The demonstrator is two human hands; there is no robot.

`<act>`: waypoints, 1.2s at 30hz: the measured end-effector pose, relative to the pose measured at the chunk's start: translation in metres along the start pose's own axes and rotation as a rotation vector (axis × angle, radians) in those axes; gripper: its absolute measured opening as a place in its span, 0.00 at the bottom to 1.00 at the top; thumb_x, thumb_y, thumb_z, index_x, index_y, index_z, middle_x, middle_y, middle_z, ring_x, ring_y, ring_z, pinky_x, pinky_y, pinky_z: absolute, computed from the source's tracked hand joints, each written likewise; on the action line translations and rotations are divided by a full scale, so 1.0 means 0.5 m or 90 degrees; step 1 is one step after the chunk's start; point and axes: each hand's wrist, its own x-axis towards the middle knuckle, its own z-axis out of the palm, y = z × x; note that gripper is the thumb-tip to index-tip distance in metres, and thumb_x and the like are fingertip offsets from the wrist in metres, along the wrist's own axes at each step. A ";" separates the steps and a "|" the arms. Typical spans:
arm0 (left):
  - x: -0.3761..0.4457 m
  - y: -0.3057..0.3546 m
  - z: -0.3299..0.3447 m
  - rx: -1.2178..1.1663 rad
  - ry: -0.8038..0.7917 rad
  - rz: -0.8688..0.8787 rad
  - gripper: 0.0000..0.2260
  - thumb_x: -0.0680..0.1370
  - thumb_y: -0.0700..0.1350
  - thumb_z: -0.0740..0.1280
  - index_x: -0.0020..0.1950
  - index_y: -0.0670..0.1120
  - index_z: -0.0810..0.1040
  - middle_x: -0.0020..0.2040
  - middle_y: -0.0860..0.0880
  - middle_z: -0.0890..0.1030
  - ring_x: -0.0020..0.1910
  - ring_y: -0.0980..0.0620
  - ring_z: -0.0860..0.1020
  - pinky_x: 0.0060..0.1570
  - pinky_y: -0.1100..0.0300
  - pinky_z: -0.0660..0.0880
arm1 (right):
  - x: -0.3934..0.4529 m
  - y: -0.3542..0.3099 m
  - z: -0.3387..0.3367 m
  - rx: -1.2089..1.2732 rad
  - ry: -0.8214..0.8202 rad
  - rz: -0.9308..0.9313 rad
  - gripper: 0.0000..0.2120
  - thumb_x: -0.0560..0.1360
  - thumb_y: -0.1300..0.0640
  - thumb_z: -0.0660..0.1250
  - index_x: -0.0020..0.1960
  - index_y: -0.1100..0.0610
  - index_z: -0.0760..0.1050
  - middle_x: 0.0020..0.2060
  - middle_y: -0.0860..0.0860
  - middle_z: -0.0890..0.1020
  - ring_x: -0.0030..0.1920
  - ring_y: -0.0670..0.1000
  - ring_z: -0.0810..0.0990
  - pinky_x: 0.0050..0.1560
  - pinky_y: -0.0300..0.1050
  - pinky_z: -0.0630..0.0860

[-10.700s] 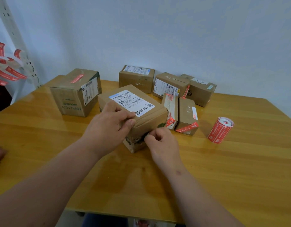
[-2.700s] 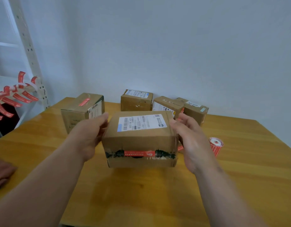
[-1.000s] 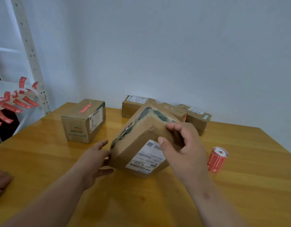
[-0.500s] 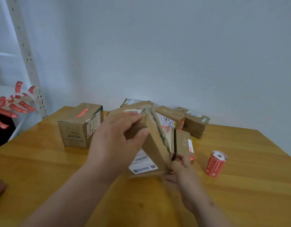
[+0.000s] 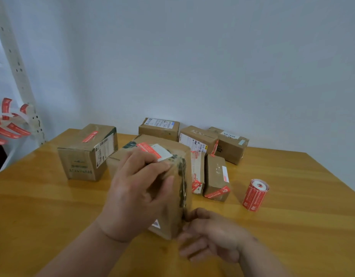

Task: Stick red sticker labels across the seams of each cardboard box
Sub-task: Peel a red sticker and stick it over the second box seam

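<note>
I am taking the box in hand (image 5: 168, 196) as my landmark; it is standing on end on the tabletop (image 5: 52, 206), and I judge this is to bring an unsealed seam round to me. Far to its left, loose red sticker strips (image 5: 7, 128) are hanging off a shelf upright (image 5: 16, 76). Nearer on that side, a large box (image 5: 86, 152) is already carrying a red label across its top seam. My left hand (image 5: 136, 196) is gripping the landmark box from above, fingers (image 5: 150, 166) curled over its upper edge beside a red label (image 5: 147, 149) already stuck there. My right hand (image 5: 210, 234) is resting at its lower right corner, fingers relaxed and holding nothing, steadying it, I judge. Behind and to its right, other boxes (image 5: 216, 176) are showing red labels. Furthest right, the sticker roll (image 5: 255, 194) is lying untouched.
</note>
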 end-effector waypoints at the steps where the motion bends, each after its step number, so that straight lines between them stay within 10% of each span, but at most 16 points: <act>1: 0.000 -0.001 -0.001 -0.010 -0.012 0.008 0.07 0.72 0.41 0.70 0.42 0.38 0.83 0.43 0.45 0.78 0.46 0.48 0.74 0.49 0.62 0.73 | -0.006 -0.012 -0.006 -0.047 0.032 -0.010 0.14 0.73 0.59 0.68 0.57 0.59 0.73 0.46 0.60 0.85 0.41 0.57 0.84 0.39 0.48 0.82; 9: 0.013 -0.009 -0.009 -0.150 -0.085 -0.112 0.10 0.71 0.47 0.69 0.33 0.43 0.78 0.44 0.49 0.73 0.46 0.49 0.73 0.44 0.60 0.74 | -0.064 -0.133 -0.003 -0.131 0.510 -0.463 0.08 0.77 0.54 0.66 0.39 0.55 0.74 0.31 0.44 0.77 0.32 0.45 0.74 0.35 0.39 0.71; 13: 0.017 -0.010 -0.010 -0.169 -0.095 -0.276 0.12 0.71 0.52 0.73 0.48 0.49 0.74 0.55 0.51 0.69 0.54 0.60 0.69 0.47 0.73 0.70 | -0.072 -0.166 0.036 -0.305 0.485 -0.531 0.03 0.76 0.49 0.67 0.45 0.42 0.76 0.46 0.37 0.78 0.48 0.38 0.76 0.45 0.35 0.72; 17: 0.013 -0.017 -0.011 -0.181 -0.187 -0.467 0.38 0.60 0.68 0.70 0.64 0.55 0.63 0.63 0.59 0.60 0.60 0.61 0.64 0.46 0.76 0.65 | -0.059 -0.182 0.052 -0.446 0.444 -0.516 0.06 0.76 0.47 0.67 0.53 0.41 0.76 0.51 0.33 0.75 0.56 0.39 0.72 0.55 0.38 0.72; 22: 0.009 -0.062 -0.036 -0.446 -0.267 -0.592 0.42 0.57 0.64 0.77 0.68 0.59 0.65 0.68 0.61 0.69 0.68 0.58 0.69 0.65 0.56 0.71 | -0.060 -0.210 0.050 -0.493 0.446 -0.493 0.01 0.75 0.47 0.68 0.47 0.41 0.77 0.42 0.32 0.76 0.48 0.37 0.74 0.47 0.36 0.70; 30: 0.034 -0.067 -0.042 -0.580 -0.278 -0.622 0.26 0.69 0.44 0.75 0.65 0.53 0.72 0.61 0.58 0.80 0.62 0.58 0.78 0.64 0.50 0.74 | -0.068 -0.228 0.024 -0.620 0.428 -0.471 0.08 0.76 0.48 0.67 0.55 0.42 0.79 0.52 0.34 0.77 0.54 0.37 0.70 0.48 0.23 0.63; 36: 0.045 -0.065 -0.031 -0.422 -0.183 -0.587 0.08 0.78 0.42 0.67 0.54 0.51 0.80 0.50 0.56 0.84 0.51 0.58 0.82 0.53 0.54 0.78 | -0.099 -0.237 0.034 -0.775 0.421 -0.478 0.11 0.76 0.43 0.64 0.55 0.43 0.79 0.49 0.40 0.80 0.52 0.44 0.75 0.57 0.47 0.71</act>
